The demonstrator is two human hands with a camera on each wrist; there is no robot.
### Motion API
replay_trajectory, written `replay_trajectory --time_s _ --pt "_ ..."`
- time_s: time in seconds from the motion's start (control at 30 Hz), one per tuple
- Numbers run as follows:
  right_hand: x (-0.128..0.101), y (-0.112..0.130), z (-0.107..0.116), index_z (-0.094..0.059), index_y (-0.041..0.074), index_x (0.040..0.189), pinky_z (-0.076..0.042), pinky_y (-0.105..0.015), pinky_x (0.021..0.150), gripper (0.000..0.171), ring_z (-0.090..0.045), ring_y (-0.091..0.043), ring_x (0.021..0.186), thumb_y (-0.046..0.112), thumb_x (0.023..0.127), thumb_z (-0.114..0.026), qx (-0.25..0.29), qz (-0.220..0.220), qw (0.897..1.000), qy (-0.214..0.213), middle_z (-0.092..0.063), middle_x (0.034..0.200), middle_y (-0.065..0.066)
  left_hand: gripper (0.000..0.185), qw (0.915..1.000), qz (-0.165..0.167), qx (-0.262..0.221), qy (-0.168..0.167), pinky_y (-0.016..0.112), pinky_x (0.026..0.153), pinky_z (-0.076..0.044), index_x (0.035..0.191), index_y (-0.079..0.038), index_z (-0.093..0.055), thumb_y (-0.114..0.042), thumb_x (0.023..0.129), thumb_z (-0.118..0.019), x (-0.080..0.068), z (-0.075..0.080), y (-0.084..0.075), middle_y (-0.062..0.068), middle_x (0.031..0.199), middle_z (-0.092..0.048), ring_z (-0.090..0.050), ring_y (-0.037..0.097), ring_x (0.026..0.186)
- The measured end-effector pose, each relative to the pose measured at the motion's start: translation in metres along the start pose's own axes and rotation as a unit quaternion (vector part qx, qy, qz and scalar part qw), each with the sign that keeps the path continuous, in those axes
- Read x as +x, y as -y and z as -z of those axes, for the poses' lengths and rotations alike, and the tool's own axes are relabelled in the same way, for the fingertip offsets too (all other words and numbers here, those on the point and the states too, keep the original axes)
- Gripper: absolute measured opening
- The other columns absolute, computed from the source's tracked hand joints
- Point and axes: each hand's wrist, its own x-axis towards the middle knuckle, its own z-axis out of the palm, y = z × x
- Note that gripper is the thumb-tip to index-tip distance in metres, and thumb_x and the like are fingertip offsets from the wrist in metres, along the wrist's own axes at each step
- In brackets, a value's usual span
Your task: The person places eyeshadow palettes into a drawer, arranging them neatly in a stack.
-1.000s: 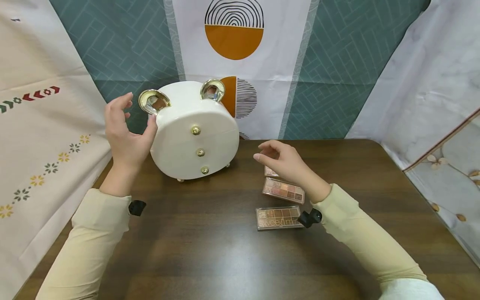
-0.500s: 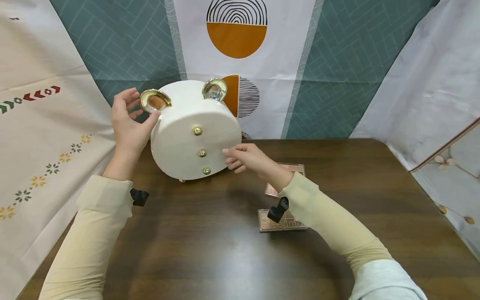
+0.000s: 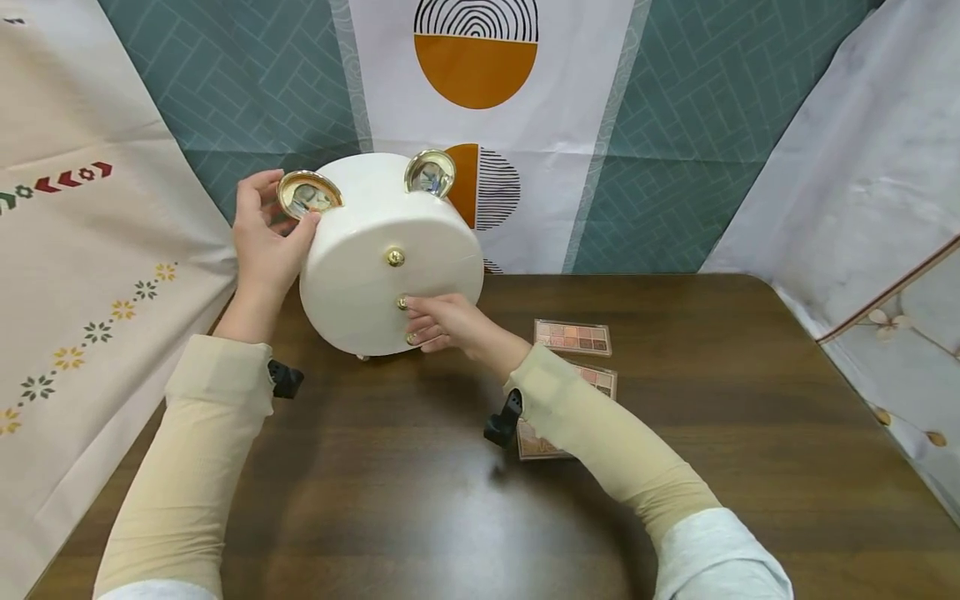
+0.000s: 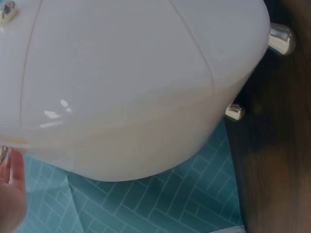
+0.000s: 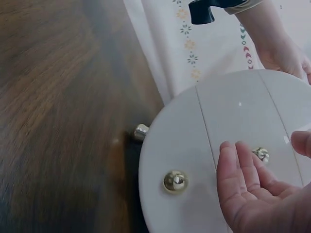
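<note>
A white rounded drawer box (image 3: 352, 292) with gold ears stands upright at the back left of the table. My left hand (image 3: 262, 242) holds its left gold ear (image 3: 309, 198), thumb at the lower front and fingers behind. At the box front, my right hand (image 3: 457, 323) has its fingertips right at the middle gold knob (image 3: 402, 302). From the right wrist, that knob (image 5: 262, 154) shows between the extended fingers and the thumb, which stands apart from it. The lower knob (image 5: 175, 181) sits below; the upper knob (image 3: 395, 257) is uncovered. Seams between drawers show in this wrist view.
Right of the box lie three eyeshadow palettes: a far one (image 3: 573, 337), a middle one (image 3: 600, 379) and a near one (image 3: 534, 442), the latter two partly under the right sleeve. A patterned cloth (image 3: 660, 158) hangs behind the wooden table (image 3: 390, 483).
My right hand has moved left from over the palettes to the box's middle knob. My left hand has come in slightly to the right and taken hold of the left ear.
</note>
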Motion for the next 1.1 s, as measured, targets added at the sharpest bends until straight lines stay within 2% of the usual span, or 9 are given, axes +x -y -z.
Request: replay_trajectory --time_s 0.1,0.23,0.4,0.67,0.87,1.1 --pt "0.005 -0.001 -0.005 -0.060 -0.006 0.119 -0.058 -0.027 0.068 0.046 -0.068 -0.028 0.087 0.034 0.096 -0.055 0.019 -0.006 1.000 -0.014 -0.064 0.116 -0.024 0.051 0.9996 -0.003 -0.028 -0.001 0.011 0.071 -0.049 0.128 -0.013 -0.050 0.002 0.082 -0.066 0.001 -0.001 0.001 -0.008 0.109 -0.051 -0.059 0.003 0.089" --pt "0.009 -0.004 -0.011 -0.062 -0.005 0.115 -0.057 -0.026 0.066 0.044 -0.065 -0.016 0.072 0.033 0.096 -0.055 0.038 -0.012 0.999 -0.030 -0.068 0.098 -0.014 0.050 0.9987 -0.008 -0.050 -0.003 0.010 0.069 -0.049 0.127 -0.012 -0.053 0.004 0.081 -0.066 0.000 0.000 0.002 -0.008 0.104 -0.053 -0.060 0.001 0.083" --pt "0.016 -0.006 -0.015 -0.063 -0.005 0.112 -0.056 -0.024 0.061 0.041 -0.065 -0.014 0.067 0.031 0.096 -0.053 0.064 -0.010 0.997 -0.041 -0.065 0.080 -0.003 0.050 0.9980 -0.031 -0.054 -0.007 0.010 0.068 -0.049 0.128 -0.014 -0.055 0.005 0.082 -0.066 -0.002 -0.001 0.003 -0.011 0.099 -0.056 -0.059 0.001 0.080" --pt "0.025 -0.011 -0.021 -0.064 0.001 0.094 -0.052 -0.020 0.053 0.029 -0.062 -0.010 0.057 0.029 0.095 -0.056 0.155 -0.015 0.986 -0.064 -0.065 0.071 0.000 0.047 0.9970 -0.059 -0.046 -0.017 0.011 0.067 -0.049 0.128 -0.006 -0.055 0.004 0.084 -0.065 -0.004 -0.002 0.006 -0.017 0.094 -0.056 -0.057 -0.001 0.073" --pt "0.024 -0.012 -0.026 -0.065 -0.004 0.099 -0.053 -0.019 0.053 0.031 -0.062 -0.009 0.055 0.025 0.094 -0.058 0.177 0.000 0.979 -0.100 -0.064 0.067 0.000 0.048 0.9969 -0.056 -0.052 -0.017 0.010 0.067 -0.049 0.129 -0.007 -0.055 0.005 0.084 -0.065 -0.004 -0.005 0.004 -0.017 0.094 -0.057 -0.058 -0.001 0.072" --pt "0.016 -0.015 -0.029 -0.063 0.002 0.085 -0.052 -0.018 0.052 0.024 -0.060 -0.009 0.054 0.023 0.094 -0.057 0.171 0.000 0.980 -0.102 -0.062 0.066 -0.001 0.049 0.9981 -0.040 -0.046 -0.011 0.011 0.069 -0.049 0.132 -0.008 -0.052 0.002 0.085 -0.065 -0.006 -0.002 0.005 -0.016 0.094 -0.056 -0.058 0.000 0.074"
